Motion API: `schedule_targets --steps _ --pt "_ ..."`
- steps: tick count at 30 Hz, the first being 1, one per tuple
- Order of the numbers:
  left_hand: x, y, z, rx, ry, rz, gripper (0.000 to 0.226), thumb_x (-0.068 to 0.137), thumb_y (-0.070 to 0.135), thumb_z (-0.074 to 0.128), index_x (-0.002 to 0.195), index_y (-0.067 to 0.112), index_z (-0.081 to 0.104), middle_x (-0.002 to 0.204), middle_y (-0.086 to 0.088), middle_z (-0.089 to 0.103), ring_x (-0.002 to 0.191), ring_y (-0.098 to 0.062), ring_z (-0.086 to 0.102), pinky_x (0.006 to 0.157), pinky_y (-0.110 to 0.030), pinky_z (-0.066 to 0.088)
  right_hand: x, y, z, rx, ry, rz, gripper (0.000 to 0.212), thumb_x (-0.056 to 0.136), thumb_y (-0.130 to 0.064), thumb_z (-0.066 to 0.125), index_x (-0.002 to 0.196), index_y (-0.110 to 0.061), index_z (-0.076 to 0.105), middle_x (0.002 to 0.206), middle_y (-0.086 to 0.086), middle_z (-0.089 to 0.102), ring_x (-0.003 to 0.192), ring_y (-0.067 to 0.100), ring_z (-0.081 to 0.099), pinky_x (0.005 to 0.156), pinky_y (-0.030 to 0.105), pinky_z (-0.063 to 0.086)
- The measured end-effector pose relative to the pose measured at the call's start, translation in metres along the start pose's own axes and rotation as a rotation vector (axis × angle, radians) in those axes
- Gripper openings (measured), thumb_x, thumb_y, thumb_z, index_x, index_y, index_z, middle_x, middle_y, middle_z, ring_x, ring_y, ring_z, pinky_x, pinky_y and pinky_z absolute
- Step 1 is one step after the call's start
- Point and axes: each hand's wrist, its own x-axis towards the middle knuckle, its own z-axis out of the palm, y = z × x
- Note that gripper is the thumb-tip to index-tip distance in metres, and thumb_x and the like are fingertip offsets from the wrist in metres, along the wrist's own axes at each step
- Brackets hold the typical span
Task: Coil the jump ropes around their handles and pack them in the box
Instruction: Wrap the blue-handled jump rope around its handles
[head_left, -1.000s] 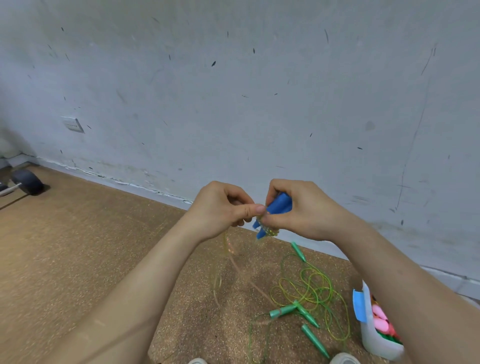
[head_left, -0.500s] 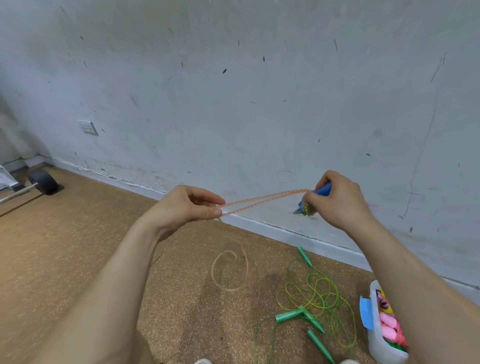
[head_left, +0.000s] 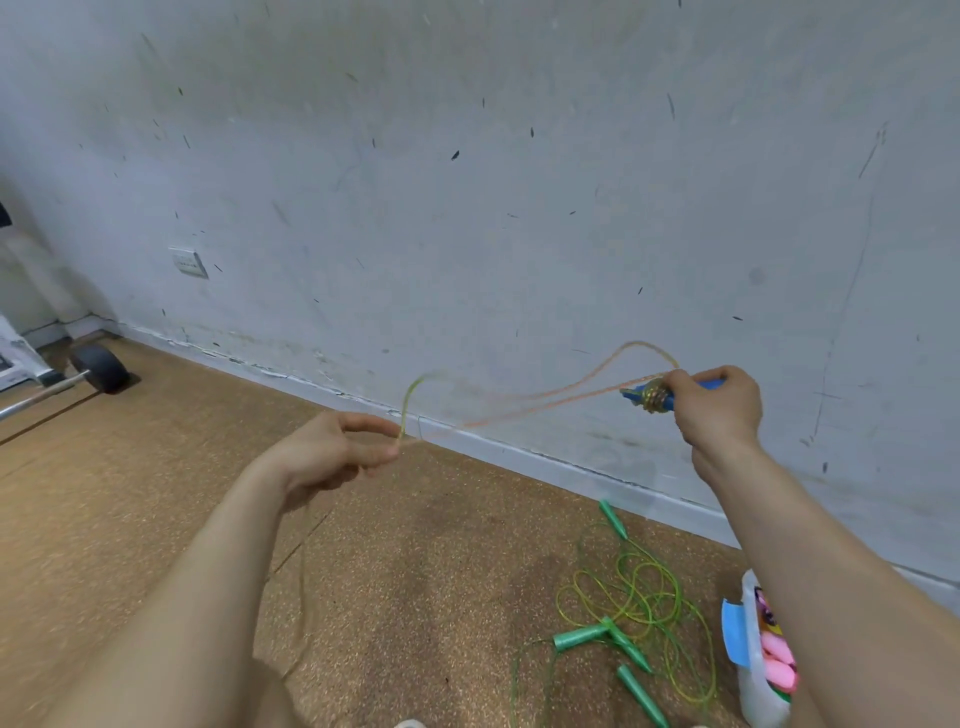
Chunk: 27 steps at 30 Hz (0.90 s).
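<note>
So from the head cam, the only angle going: a second ago both hands are bunched together right at the handles. Half a second ago they pull apart with the line tight between them. Now they're spread even wider and the rope (head_left: 545, 402) has gone slack, whipping up in a loose loop by the wall (head_left: 467, 208). To me that reads as another turn being thrown on, so the winding is mid-way and this one isn't close to boxed. The right hand (head_left: 719, 405) has its fingers wrapped tight around the pair of blue handles (head_left: 706, 384), smooth hard plastic. A small knobbly coil (head_left: 655, 397) of yellowish cord is already built up near their tips. The left hand (head_left: 332, 452) sits lower with fingers curled. It looks like thumb and forefinger are pinching the cord, but it's motion-blurred there, so don't quote me. The cord itself is thin, glossy and springy, orange fading to green at the end. Down on the speckled cork floor (head_left: 156, 519) the green jump ropes (head_left: 639, 603) lie in a tangled heap with tapered green handles, untouched. The box (head_left: 753, 691), white translucent plastic, stands just right of them with pink bundles (head_left: 776, 670) already inside.
</note>
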Motion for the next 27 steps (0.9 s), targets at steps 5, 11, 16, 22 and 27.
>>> schedule_targets --steps 5,11,16,22,27 --pt "0.018 -0.03 -0.027 -0.038 0.751 0.02 0.031 0.084 0.033 0.066 0.069 0.007 0.069 0.056 -0.003 0.051 0.05 -0.018 0.04 0.058 -0.029 0.036 -0.017 -0.001 0.01 -0.167 -0.137 -0.172 0.015 0.081 -0.016 0.068 0.087 -0.008 0.056 0.081 0.004 0.057 0.062 0.016 0.05 0.051 0.027 0.038" --pt "0.049 -0.101 -0.061 0.492 0.697 -0.343 0.056 0.095 0.041 0.042 0.059 0.007 0.068 0.069 -0.016 0.066 0.069 -0.03 0.064 0.071 -0.035 0.05 -0.031 -0.02 0.007 -0.155 -0.382 -0.23 0.018 0.08 -0.019 0.073 0.081 -0.008 0.058 0.077 0.004 0.056 0.06 0.016 0.047 0.052 0.027 0.037" --pt "0.049 -0.097 -0.037 0.763 0.381 -0.325 0.034 0.096 0.029 0.051 0.082 0.005 0.071 0.083 -0.011 0.072 0.075 -0.026 0.064 0.067 -0.028 0.045 -0.034 -0.036 -0.012 -0.098 -0.695 -0.093 0.014 0.081 -0.007 0.07 0.075 -0.005 0.057 0.063 0.009 0.045 0.041 0.013 0.03 0.04 0.024 0.024" --pt "-0.006 0.031 0.078 -0.013 -0.014 0.416 0.033 0.092 0.042 0.053 0.117 0.024 0.066 0.115 0.011 0.069 0.113 -0.006 0.06 0.102 -0.033 0.043 -0.062 -0.046 0.01 -0.096 -0.986 -0.084 0.018 0.084 -0.003 0.066 0.071 -0.008 0.055 0.06 0.008 0.045 0.041 0.012 0.028 0.038 0.021 0.023" --pt "-0.015 0.053 0.113 -0.172 -0.276 0.419 0.035 0.095 0.033 0.054 0.124 0.014 0.059 0.107 -0.013 0.067 0.092 -0.02 0.064 0.078 -0.025 0.05 -0.07 -0.047 0.016 -0.03 -1.17 -0.031 0.015 0.087 -0.005 0.064 0.076 -0.009 0.055 0.054 0.001 0.041 0.042 0.01 0.023 0.037 0.019 0.017"
